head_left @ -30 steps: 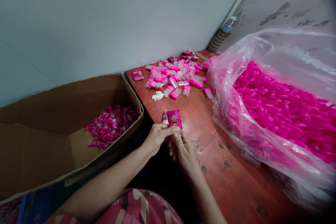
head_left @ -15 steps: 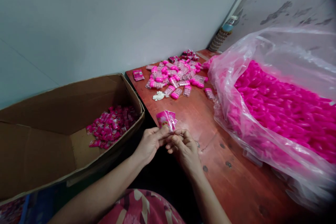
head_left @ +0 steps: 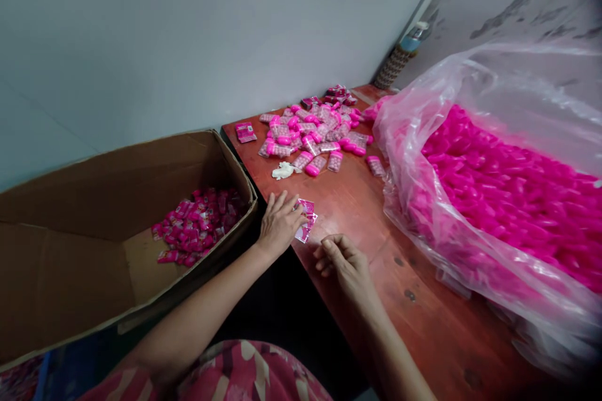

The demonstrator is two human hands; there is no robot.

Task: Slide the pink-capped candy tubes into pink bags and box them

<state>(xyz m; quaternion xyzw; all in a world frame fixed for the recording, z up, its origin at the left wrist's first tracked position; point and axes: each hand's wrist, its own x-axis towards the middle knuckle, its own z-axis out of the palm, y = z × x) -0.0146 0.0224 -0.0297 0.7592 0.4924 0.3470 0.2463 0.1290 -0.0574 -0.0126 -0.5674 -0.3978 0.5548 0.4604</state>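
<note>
My left hand (head_left: 281,223) lies over the table's near left edge with its fingers stretched out and spread. Its fingertips touch or cover the left side of some small flat pink printed packets (head_left: 308,220); how many is hidden. To the right, my right hand (head_left: 345,260) hovers above the tabletop, fingers curled and thumb against the index finger. Whether anything is pinched there I cannot make out. Beyond both hands lies a pile of small clear containers with pink caps and pale beads inside (head_left: 316,131).
An open cardboard box (head_left: 117,160) on the left holds a heap of pink packets (head_left: 200,225). A clear plastic bag (head_left: 399,138) full of pink plastic pieces (head_left: 512,194) covers the right side. White crumpled scrap (head_left: 285,170) and a bottle (head_left: 399,59) also stand on the red table (head_left: 390,326).
My left hand has let go of the shiny pink packet it was pinching and spread its fingers flat over the packets. My right hand has drawn away to the right, still curled.
</note>
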